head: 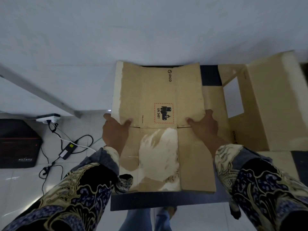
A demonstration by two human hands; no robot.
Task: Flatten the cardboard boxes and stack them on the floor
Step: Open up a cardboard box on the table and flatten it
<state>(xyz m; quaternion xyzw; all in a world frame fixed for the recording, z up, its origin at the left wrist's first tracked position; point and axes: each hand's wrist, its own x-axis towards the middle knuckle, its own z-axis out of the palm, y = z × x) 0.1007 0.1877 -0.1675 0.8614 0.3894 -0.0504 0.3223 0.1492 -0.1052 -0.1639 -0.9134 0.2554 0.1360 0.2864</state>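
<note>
I hold a flattened brown cardboard box (160,97) in front of me, printed with "PICO" and a red-framed "UN 3481" label, its surface torn white in patches. My left hand (115,130) grips its left edge, thumb on top. At its right edge sits my right hand (204,125), gripping the same way. The box hangs over a dark surface (158,200). A second cardboard box (260,104), opened out with a rectangular cut-out, lies to the right, partly under the held one.
White tiled floor (93,164) spreads below left. On it lie a black bag (18,144), a white power strip (48,117), a black power adapter (69,150) and tangled cables. A white wall fills the top. My jeans-clad legs (145,219) show at the bottom.
</note>
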